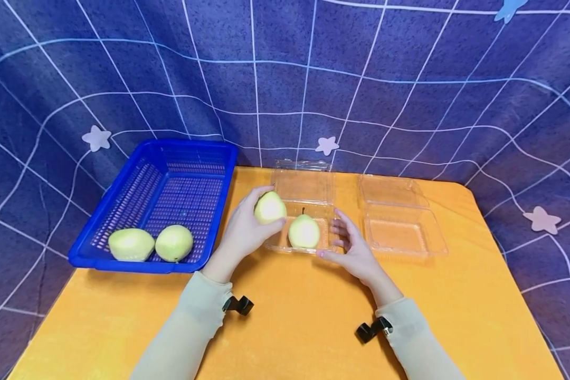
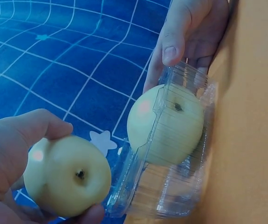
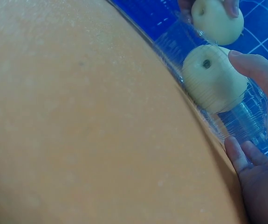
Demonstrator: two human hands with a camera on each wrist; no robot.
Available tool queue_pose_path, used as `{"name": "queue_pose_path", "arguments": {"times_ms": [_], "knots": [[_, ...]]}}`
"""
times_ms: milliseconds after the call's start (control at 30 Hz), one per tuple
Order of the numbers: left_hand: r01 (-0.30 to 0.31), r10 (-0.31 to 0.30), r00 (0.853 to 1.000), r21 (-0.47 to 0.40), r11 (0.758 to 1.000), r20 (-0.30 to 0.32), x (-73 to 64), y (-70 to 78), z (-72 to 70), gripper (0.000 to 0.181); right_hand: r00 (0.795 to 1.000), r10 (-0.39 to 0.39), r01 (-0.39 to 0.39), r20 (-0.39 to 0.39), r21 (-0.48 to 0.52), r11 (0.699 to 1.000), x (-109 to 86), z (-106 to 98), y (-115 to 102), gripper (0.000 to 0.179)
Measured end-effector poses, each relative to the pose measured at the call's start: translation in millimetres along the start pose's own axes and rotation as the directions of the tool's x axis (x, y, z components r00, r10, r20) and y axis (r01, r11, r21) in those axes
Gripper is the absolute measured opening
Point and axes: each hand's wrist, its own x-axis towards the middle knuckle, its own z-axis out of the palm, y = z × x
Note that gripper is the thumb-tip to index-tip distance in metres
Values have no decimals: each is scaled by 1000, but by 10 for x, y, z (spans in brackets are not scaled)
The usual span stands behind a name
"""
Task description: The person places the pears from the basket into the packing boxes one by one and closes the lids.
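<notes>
My left hand (image 1: 244, 227) grips a pale green pear (image 1: 271, 208) above the left end of a clear plastic clamshell box (image 1: 285, 248). In the left wrist view, thumb and fingers wrap that pear (image 2: 68, 175), its dimpled end facing the camera. A second pear (image 1: 304, 232) sits inside the box with its stem up. Around the box's right end curls my right hand (image 1: 353, 250), thumb at the front rim and fingers along the side. The right wrist view shows its thumb (image 3: 255, 67) near the boxed pear (image 3: 215, 79). The lid (image 1: 304, 184) stands folded back behind.
On the left, a blue plastic basket (image 1: 228, 195) holds two more pears, one lying sideways (image 1: 131, 244) and one rounder (image 1: 173, 243). Another open clear box (image 1: 404, 232) lies to the right. A blue grid-patterned curtain (image 1: 285, 79) hangs behind the orange tabletop (image 1: 294, 327).
</notes>
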Motion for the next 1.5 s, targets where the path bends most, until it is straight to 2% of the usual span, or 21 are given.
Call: {"name": "queue_pose_path", "arguments": {"times_ms": [200, 367, 633, 833, 1100, 1500], "knots": [[-17, 17, 1000, 24, 1000, -3, 6, -7, 28, 77, 1000, 5, -5, -2, -2, 1000, 5, 4, 8, 115], [-7, 7, 1000, 36, 999, 9, -3, -1, 60, 78, 1000, 2, -2, -4, -9, 1000, 9, 2, 24, 115], [-13, 8, 999, 118, 993, 45, -28, 7, 111, 81, 1000, 0, 0, 2, -6, 1000, 12, 4, 11, 114], [-34, 26, 999, 176, 984, 46, -38, 1, 150, 80, 1000, -1, 1, 0, -14, 1000, 17, 1, 11, 114], [-65, 61, 998, 184, 981, 26, -31, -4, 211, 80, 1000, -13, 13, 1, -8, 1000, 17, -7, 24, 115], [-80, 68, 996, 232, 969, 59, -37, -22, 265, 82, 1000, -13, 13, 9, 12, 1000, 22, -2, 27, 115]]}}
